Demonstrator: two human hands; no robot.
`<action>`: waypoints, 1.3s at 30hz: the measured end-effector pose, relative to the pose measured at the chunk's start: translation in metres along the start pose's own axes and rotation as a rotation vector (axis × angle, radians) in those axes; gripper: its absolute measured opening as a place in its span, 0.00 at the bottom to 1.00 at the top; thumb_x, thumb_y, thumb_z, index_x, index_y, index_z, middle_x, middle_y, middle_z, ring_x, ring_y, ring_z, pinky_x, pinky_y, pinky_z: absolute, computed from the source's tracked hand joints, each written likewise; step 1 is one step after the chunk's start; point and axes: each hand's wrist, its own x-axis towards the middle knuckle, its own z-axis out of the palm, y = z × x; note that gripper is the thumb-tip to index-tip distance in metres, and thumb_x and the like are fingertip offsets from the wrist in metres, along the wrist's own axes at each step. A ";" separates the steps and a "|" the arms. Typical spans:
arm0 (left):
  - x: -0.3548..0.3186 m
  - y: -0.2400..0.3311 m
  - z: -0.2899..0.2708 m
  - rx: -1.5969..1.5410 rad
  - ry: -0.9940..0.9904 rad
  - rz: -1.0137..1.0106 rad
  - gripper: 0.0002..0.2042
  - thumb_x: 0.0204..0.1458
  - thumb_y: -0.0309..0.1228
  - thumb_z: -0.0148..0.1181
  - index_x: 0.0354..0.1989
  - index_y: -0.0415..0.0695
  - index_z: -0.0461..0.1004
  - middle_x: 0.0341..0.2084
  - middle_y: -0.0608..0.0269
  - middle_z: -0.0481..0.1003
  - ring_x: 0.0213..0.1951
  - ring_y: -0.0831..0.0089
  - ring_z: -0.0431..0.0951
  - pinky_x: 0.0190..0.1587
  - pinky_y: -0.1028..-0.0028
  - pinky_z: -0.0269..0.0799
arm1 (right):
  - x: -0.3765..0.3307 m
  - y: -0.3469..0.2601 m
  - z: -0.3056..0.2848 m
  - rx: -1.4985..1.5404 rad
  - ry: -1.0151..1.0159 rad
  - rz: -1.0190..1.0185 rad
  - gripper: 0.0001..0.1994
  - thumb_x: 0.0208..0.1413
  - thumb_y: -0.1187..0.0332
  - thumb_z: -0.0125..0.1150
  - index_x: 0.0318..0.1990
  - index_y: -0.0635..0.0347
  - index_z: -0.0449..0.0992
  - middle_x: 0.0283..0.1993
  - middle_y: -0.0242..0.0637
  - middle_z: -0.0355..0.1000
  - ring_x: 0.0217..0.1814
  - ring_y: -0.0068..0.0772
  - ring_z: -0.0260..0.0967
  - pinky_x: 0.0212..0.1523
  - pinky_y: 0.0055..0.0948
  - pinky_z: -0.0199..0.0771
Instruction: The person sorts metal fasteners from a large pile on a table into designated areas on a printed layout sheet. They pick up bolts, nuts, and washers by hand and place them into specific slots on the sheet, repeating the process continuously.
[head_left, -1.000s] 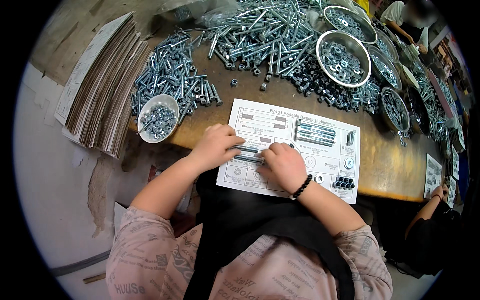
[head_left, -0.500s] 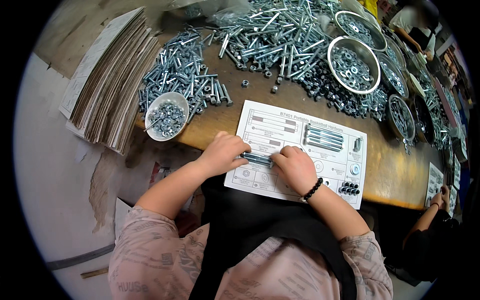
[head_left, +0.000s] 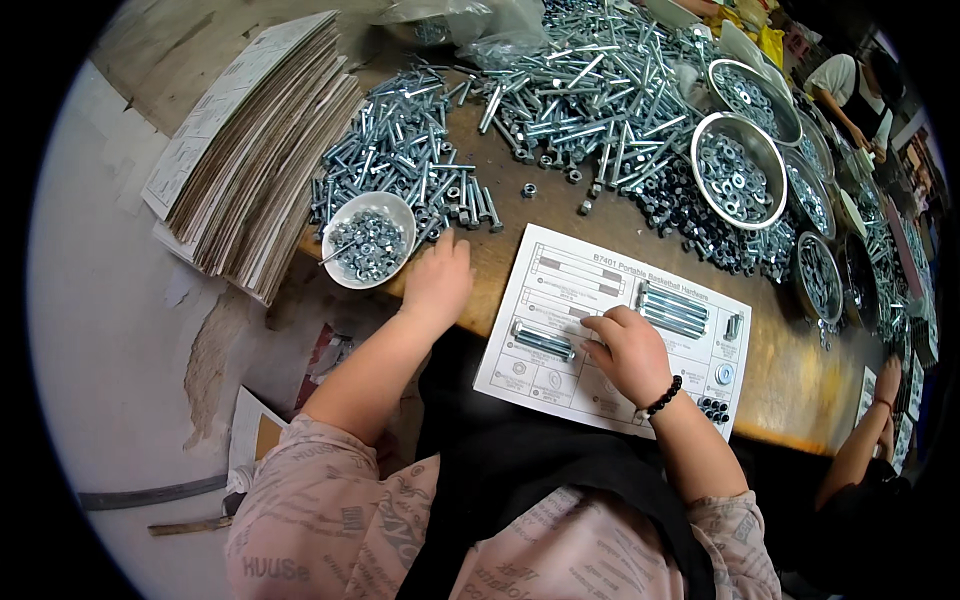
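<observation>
A white printed card [head_left: 510, 385] lies tilted on the wooden table before me. Several silver bolts [head_left: 543, 341] rest side by side on its left part; longer bolts [head_left: 672, 312] lie further right. Its right side bears short bolts [head_left: 733, 326], a washer [head_left: 724, 374] and black nuts [head_left: 714, 409]. My right hand [head_left: 632, 355] hovers over the card's middle, thumb and fingers apart, holding nothing visible. Off the card's left edge, my left hand [head_left: 440, 278] stretches its fingers toward the pile of bolts [head_left: 400, 140], next to a white bowl [head_left: 345, 215] of small hardware.
A large bolt heap [head_left: 590, 90] covers the table's back, with dark nuts [head_left: 690, 220] before it. Metal bowls of washers [head_left: 740, 170] line the right. A tall stack of cards [head_left: 250, 170] stands at left. Another person's hand [head_left: 888, 380] is at far right.
My left hand has left the bolts on the card and moved up-left toward the bolt pile. My right hand has let go of those bolts and shifted right. The view has shifted slightly.
</observation>
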 end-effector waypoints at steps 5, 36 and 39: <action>-0.001 0.002 -0.045 -0.330 0.051 -0.018 0.15 0.45 0.29 0.57 0.43 0.42 0.70 0.38 0.52 0.72 0.40 0.57 0.72 0.43 0.65 0.68 | 0.001 0.002 -0.005 0.009 -0.006 0.021 0.11 0.42 0.69 0.62 0.36 0.56 0.75 0.31 0.38 0.68 0.34 0.41 0.67 0.33 0.34 0.69; -0.054 0.033 -0.022 -0.402 -0.141 0.690 0.10 0.38 0.31 0.64 0.31 0.47 0.73 0.29 0.67 0.72 0.32 0.68 0.72 0.36 0.70 0.64 | -0.032 0.033 -0.039 0.108 0.206 0.223 0.10 0.45 0.70 0.61 0.37 0.59 0.75 0.31 0.36 0.68 0.22 0.31 0.65 0.25 0.26 0.67; -0.052 0.036 -0.028 -0.457 -0.230 0.628 0.11 0.37 0.32 0.64 0.31 0.47 0.73 0.29 0.66 0.72 0.33 0.67 0.72 0.38 0.69 0.64 | -0.043 0.042 -0.043 0.098 0.225 0.251 0.10 0.45 0.70 0.61 0.37 0.59 0.75 0.31 0.36 0.68 0.22 0.30 0.65 0.25 0.26 0.67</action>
